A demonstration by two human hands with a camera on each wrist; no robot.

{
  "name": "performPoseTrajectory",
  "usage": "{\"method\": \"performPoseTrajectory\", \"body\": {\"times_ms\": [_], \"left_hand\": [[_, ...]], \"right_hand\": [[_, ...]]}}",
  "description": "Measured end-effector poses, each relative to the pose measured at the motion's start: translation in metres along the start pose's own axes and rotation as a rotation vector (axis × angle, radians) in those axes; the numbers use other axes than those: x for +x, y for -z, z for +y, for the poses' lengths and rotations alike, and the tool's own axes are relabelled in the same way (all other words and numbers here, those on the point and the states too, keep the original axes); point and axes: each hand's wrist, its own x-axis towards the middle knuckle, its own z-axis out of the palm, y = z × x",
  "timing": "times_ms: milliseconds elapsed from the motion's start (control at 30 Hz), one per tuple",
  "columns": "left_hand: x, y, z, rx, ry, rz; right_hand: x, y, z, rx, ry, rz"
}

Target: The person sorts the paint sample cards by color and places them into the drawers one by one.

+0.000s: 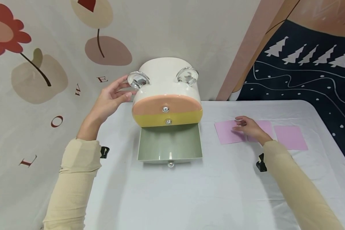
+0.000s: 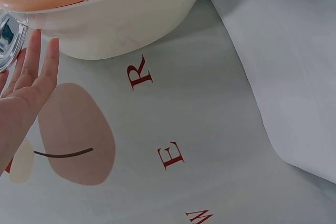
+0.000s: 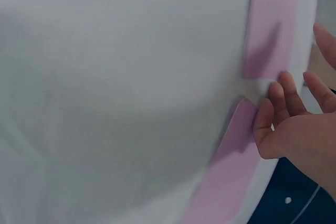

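A white rounded drawer box (image 1: pixel 166 68) has two round chrome pieces on top, like eyes. Its peach drawer (image 1: pixel 149 105) and yellow drawer (image 1: pixel 149 120) are in, while the green bottom drawer (image 1: pixel 170 143) is pulled out and holds nothing visible. At the left chrome piece (image 1: pixel 137 80) is my left hand (image 1: pixel 110 95), its fingertips right at the rim and its fingers extended. My right hand (image 1: pixel 251 128) hovers low over pink paper squares, with fingers relaxed and spread and nothing gripped. The left pink square (image 1: pixel 225 135) and middle pink square (image 1: pixel 265 127) lie partly beneath it.
Another pink square (image 1: pixel 291 137) lies farther right on the white tablecloth (image 1: pixel 172 198). Behind the box hangs a pale cloth (image 1: pixel 189 28) with printed flowers and letters. A dark cloth with white trees (image 1: pixel 302 76) is at the right.
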Motion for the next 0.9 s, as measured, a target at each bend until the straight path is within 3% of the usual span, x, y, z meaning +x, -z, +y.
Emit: {"method": "performPoseTrajectory", "body": {"times_ms": [633, 900], "left_hand": [[0.000, 0.000, 0.001, -0.003, 0.003, -0.006], [-0.001, 0.001, 0.000, -0.010, -0.003, -0.005]], "right_hand": [[0.009, -0.015, 0.004, -0.193, -0.062, 0.094], [0.009, -0.018, 0.003, -0.224, -0.037, 0.114]]}}
